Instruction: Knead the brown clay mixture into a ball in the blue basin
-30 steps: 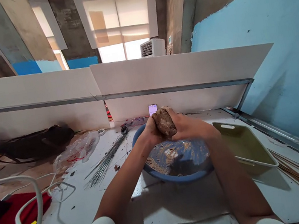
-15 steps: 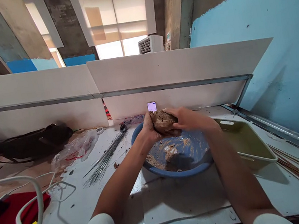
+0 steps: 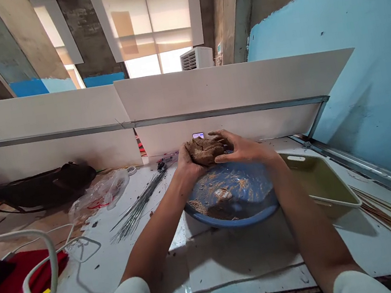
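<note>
Brown lump (image 3: 204,151) between left hand (image 3: 186,164), grasping it, and right hand (image 3: 240,148), loosely spread

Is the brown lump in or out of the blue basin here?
Out: the left hand holds the brown lump up at the far side of the blue basin, the right hand open beside it.

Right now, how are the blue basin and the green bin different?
The blue basin is round, but the green bin is rectangular. The basin is bright blue, while the bin is olive green with a pale rim. The basin has brown smears and crumbs inside; the bin shows no such mess. Both are open on top.
</note>
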Motion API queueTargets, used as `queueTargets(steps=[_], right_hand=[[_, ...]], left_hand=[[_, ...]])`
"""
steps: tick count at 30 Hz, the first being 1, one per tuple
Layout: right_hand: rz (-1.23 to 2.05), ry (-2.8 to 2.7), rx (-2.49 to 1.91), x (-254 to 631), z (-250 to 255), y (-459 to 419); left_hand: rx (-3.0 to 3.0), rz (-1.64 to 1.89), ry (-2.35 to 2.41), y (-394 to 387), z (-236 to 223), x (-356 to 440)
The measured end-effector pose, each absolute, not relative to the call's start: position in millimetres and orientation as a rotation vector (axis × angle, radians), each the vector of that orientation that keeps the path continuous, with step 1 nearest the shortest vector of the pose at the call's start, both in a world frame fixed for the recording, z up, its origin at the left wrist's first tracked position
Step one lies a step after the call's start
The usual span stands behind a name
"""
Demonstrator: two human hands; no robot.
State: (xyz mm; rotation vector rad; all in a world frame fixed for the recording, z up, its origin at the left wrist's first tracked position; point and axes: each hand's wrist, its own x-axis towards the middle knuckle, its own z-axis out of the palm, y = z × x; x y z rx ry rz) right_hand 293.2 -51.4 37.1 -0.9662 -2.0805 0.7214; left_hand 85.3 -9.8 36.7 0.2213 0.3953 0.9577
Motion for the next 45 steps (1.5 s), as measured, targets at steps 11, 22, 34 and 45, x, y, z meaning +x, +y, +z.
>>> queueTargets(steps=[11,22,34,45], right_hand=[[0.624,-2.051,-1.306,281,20,-38],[0.414,-1.908,-1.184,287,32,-44],[0.078,-2.147,-1.028,289,30,-37],[0.400,-2.111,-1.029,285,18,-34]], left_hand=[[0.370,1.049,0.437,-17,26,108],[0.601,0.705,0.459,-7,39,66],[0.763,0.906,0.539,-20,38,80],[0.794,0.943,0.647,-9,28,83]])
